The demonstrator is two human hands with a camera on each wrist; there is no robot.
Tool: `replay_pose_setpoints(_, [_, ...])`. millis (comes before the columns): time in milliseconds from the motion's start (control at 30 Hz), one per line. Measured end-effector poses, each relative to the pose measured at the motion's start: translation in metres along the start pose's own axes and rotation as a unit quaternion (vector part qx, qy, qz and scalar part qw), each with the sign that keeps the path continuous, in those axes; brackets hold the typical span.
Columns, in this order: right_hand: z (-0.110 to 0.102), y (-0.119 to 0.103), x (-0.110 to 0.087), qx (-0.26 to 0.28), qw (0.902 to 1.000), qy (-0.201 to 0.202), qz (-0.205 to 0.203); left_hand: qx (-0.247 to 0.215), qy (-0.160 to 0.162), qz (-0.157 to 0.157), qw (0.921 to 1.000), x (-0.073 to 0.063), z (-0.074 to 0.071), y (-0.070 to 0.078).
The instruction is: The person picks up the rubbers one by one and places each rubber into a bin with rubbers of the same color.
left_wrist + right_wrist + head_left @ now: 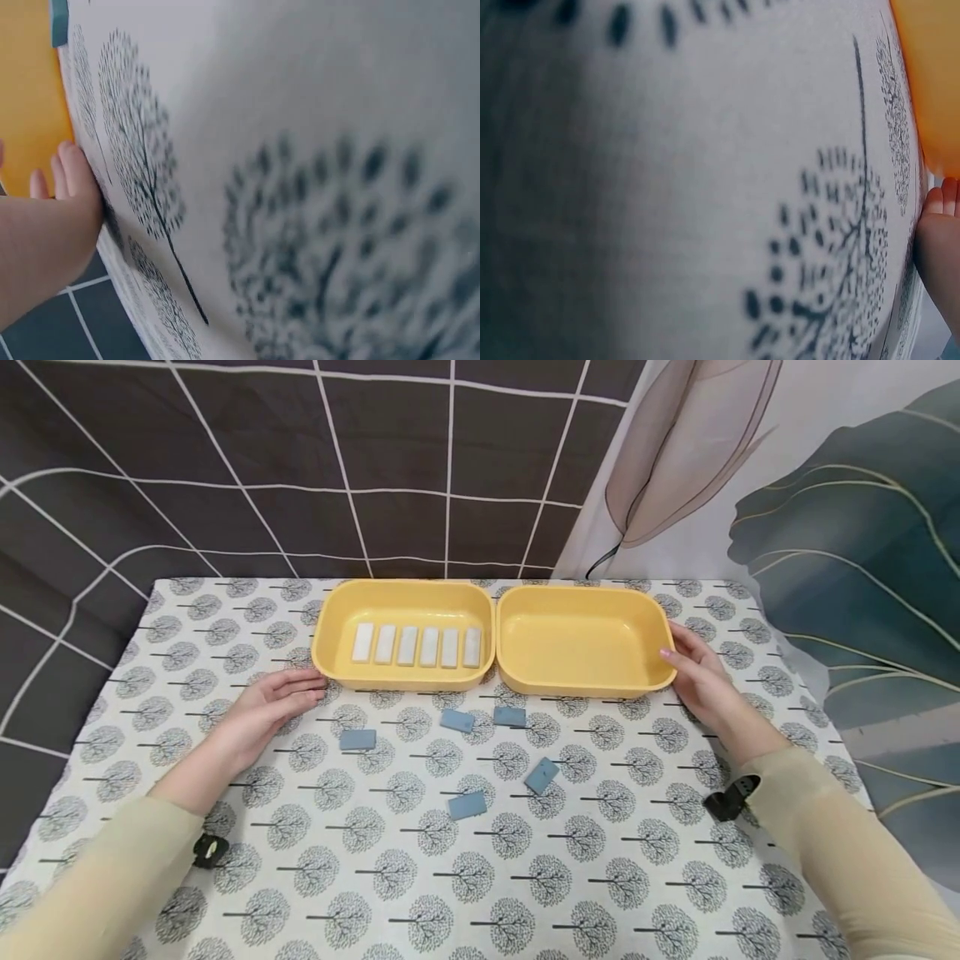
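Two yellow plastic bins stand side by side at the table's back. The left bin [405,677] holds a row of several small white rectangular blocks [407,646]; nothing lies in the right bin [585,643]. With fingers fairly straight, my left hand [273,706] touches the left bin's outer front-left corner. My right hand [699,672] rests against the right bin's right side, its thumb at the rim and the other fingers along the outer wall. In the wrist views, the left hand [56,225] and right hand [941,232] lie beside yellow walls, only partly visible.
Several blue-grey rectangular blocks lie scattered in front of the bins, among them a left one [357,740], a tilted one [542,776] and a near one [467,805]. A tree-print cloth [420,910] covers the table. Behind it hangs a dark grid-patterned curtain [390,452].
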State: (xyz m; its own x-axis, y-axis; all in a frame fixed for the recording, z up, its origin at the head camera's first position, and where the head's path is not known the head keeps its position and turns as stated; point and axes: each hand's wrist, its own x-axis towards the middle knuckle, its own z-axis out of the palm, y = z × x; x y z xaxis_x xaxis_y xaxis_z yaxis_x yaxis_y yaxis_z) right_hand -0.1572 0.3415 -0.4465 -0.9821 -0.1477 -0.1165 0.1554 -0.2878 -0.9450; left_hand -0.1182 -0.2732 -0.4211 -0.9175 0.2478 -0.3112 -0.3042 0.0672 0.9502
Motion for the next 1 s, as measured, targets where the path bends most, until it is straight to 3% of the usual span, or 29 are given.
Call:
replay_pose_setpoints(233, [0.0, 0.0, 0.0, -0.018, 0.9998, -0.001, -0.001, 0.088, 0.03, -0.005, 0.9957, -0.015, 0.017, -0.004])
replay_pose_setpoints(667, [0.0, 0.001, 0.0, -0.024, 0.9997, 0.0, -0.001, 0.204, 0.01, 0.009, 0.9788, -0.022, 0.037, -0.005])
replay_pose_setpoints(800, [0.001, 0.002, 0.001, -0.012, 0.9999, 0.0, -0.006, 0.269, 0.011, 0.028, 0.9626, -0.022, 0.04, -0.005])
replay_pose_setpoints(1000, [0.001, 0.002, 0.001, -0.015, 0.9999, 0.0, -0.007, 0.373, 0.012, 0.094, 0.9228, -0.024, 0.044, -0.008])
